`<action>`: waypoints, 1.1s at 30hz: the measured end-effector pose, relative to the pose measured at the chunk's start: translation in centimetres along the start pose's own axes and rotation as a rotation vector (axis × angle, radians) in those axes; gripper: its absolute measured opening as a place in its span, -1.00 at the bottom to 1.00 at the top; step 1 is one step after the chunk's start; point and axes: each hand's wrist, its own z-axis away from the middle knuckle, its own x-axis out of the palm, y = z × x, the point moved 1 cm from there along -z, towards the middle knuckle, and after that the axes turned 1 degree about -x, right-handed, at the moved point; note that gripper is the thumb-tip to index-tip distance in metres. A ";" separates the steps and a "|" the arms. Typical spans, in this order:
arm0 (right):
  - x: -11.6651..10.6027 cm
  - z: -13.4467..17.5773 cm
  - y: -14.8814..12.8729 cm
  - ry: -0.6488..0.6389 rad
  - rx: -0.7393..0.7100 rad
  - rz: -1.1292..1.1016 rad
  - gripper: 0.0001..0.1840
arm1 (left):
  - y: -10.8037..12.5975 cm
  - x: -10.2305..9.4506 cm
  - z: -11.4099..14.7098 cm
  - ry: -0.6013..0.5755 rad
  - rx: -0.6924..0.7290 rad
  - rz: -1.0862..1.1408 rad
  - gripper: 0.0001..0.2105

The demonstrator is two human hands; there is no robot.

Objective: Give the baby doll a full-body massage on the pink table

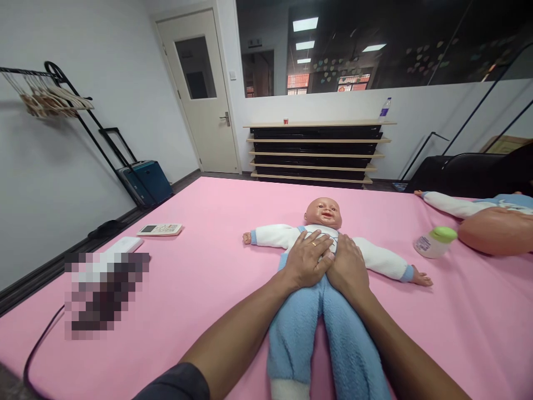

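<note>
A baby doll in a white top and fluffy blue trousers lies on its back on a pink-covered table, head away from me, arms spread out. My left hand rests flat on the doll's chest and belly, a ring on one finger. Beside it my right hand lies flat on the other side of the doll's torso. The two hands touch near the thumbs, with fingers stretched toward the doll's head. Neither hand grips anything.
A jar with a green lid and a second doll are at the right. On the left lie a remote control, a white power strip and a blurred patch. Behind stand stacked shelf boards and a blue suitcase.
</note>
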 end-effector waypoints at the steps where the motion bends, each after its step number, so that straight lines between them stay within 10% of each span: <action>1: -0.1 0.0 -0.1 0.005 0.006 -0.010 -0.30 | -0.1 0.1 -0.1 -0.003 -0.025 -0.012 -0.57; 11: -0.9 0.3 -1.1 0.068 0.077 -0.115 -0.33 | -2.0 1.9 -0.6 0.011 -0.364 -0.086 -0.44; 33: -1.7 1.4 3.4 -0.043 0.116 -0.063 -0.21 | -6.5 0.3 1.4 -0.066 -0.498 -0.297 -0.22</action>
